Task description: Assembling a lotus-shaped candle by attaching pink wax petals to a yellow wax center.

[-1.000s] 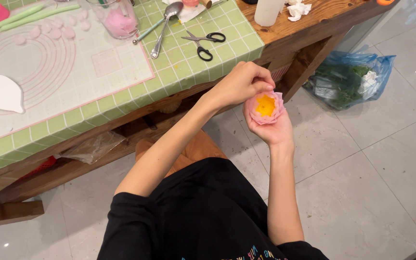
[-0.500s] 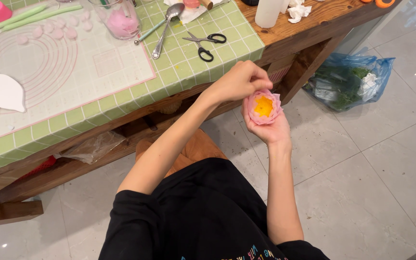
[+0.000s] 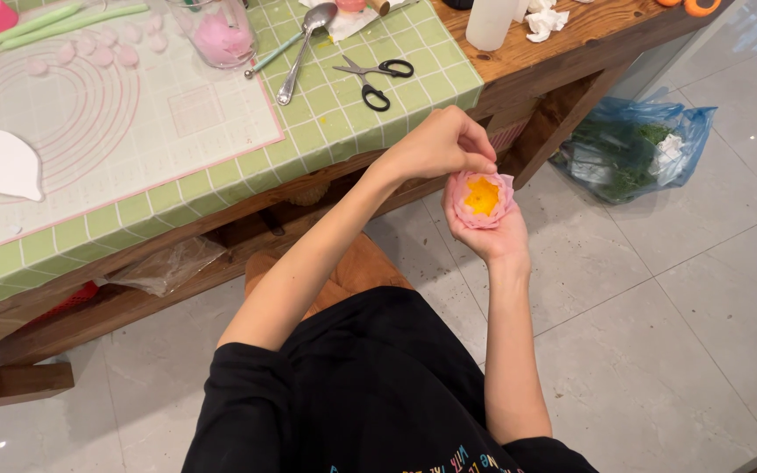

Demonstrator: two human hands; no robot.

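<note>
Pink petals around a yellow centre: we cup this clay flower [image 3: 482, 199] in our right hand [image 3: 490, 235], fingers curled loosely under it. Our left hand [image 3: 438, 144] pinches its upper rim with closed fingertips. We hold the flower just off the green checked table's [image 3: 343, 123] near edge, below the scissors [image 3: 375, 77].
</note>
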